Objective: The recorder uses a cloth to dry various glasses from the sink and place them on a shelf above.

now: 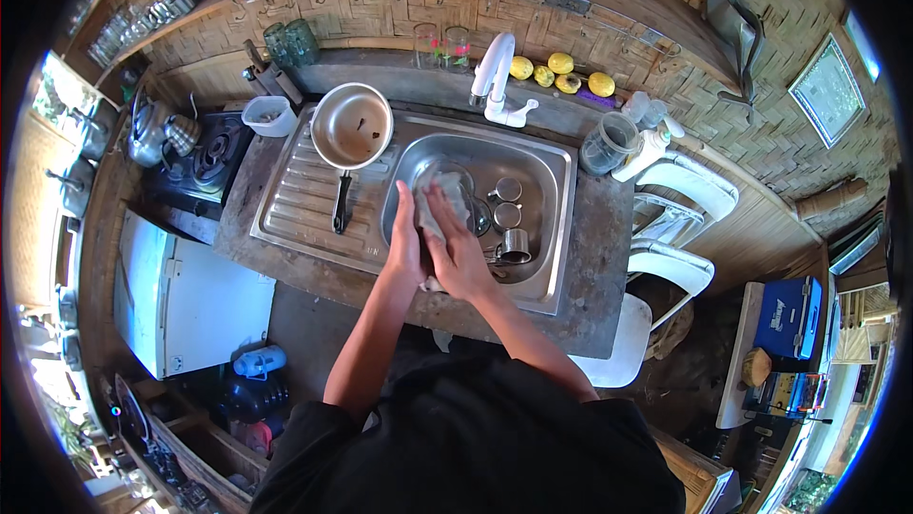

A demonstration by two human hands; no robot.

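Note:
Over the left side of the steel sink basin [546,257], my left hand [405,243] and my right hand [451,246] are held close together with a pale, crumpled cloth [430,211] between them. The right palm lies against the cloth; the left hand is edge-on, its fingers extended. Behind the cloth, clear glassware [479,214] sits in the basin beside several metal cups [513,246] and some cutlery. A steel saucepan [351,125] with dark bits inside stands on the ribbed drainboard [292,207], its black handle towards me.
A white faucet [496,79] rises behind the basin. Yellow fruits [560,62] line the ledge. At right stand a glass jar [608,143], a pump bottle [645,150] and white folding chairs [677,264]. At left are a white tub [269,117], a knife block [271,79] and a gas stove [207,157].

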